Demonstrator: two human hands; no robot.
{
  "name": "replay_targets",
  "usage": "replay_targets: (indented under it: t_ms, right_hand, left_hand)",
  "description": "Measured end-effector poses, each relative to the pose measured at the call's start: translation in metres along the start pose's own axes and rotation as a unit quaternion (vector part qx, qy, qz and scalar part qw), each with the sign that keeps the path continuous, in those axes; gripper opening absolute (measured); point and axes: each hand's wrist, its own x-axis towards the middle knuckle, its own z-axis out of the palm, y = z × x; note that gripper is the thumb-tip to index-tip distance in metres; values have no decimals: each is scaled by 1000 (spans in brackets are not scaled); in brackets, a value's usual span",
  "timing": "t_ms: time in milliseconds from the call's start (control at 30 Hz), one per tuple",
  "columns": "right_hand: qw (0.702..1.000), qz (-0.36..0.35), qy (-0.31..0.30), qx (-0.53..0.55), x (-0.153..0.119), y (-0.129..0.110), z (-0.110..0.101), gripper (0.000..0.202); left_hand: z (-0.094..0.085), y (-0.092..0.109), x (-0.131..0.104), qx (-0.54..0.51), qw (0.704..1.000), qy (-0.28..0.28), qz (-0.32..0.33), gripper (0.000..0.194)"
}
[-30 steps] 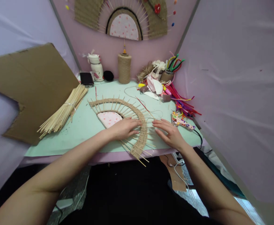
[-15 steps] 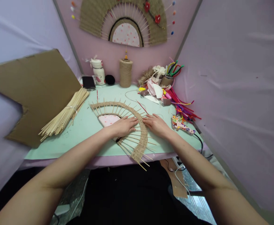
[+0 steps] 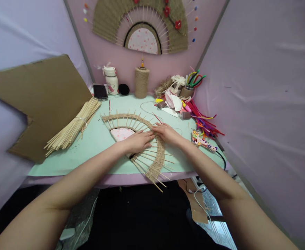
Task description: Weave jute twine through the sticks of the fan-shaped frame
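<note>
A fan-shaped frame of thin sticks with a woven twine band (image 3: 158, 163) lies on the pale green tabletop (image 3: 89, 163). A dotted pink-and-white half circle (image 3: 121, 134) forms its inner part. My left hand (image 3: 139, 141) rests flat over the sticks between the half circle and the band, fingers stretched out. Across the upper right of the band lies my right hand (image 3: 166, 133), its fingers extended and close to my left fingertips. Beyond my right hand a thin red stick (image 3: 157, 118) is partly visible. Neither hand visibly grips anything.
At left are a bundle of sticks (image 3: 72, 126) and a cardboard sheet (image 3: 48, 93). Behind stand a white bottle (image 3: 112, 80) and a twine spool (image 3: 141, 82). Craft scraps (image 3: 173, 100) and a patterned glue gun (image 3: 204, 141) lie at right. A finished fan (image 3: 178, 38) hangs behind.
My right hand has moved left, from the band's outer edge onto the band and nearer my left hand. The view has shifted slightly; my left hand stays on the sticks.
</note>
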Motion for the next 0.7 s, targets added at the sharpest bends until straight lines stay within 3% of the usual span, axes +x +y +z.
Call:
replay_targets:
  t_ms: [167,300,400,500,567,700]
  right_hand:
    - [999,44,-9,-1,-4,6,14,40]
    - [999,46,9,6,0,13,5,43]
    - [998,48,27,12,18,15,0,47]
    - [1000,-1,15,22,40,12,5,47]
    - [999,-30,-3,20,50,8,11,47]
    - [1000,1,-14,-20,56,4,18,43]
  left_hand:
    - [-1,2,-3,3,1000,-6,-11,52]
    - [-7,5,-4,-14,1000,-10,0,53]
    - [-16,1,-2,-34,999,19,11,50]
    - [-23,-9,0,-17,997,57,-58,49]
    - [-23,-16,0,9,993,49,-105,48]
    - [-15,-25,-2,31,993,21,-115,43]
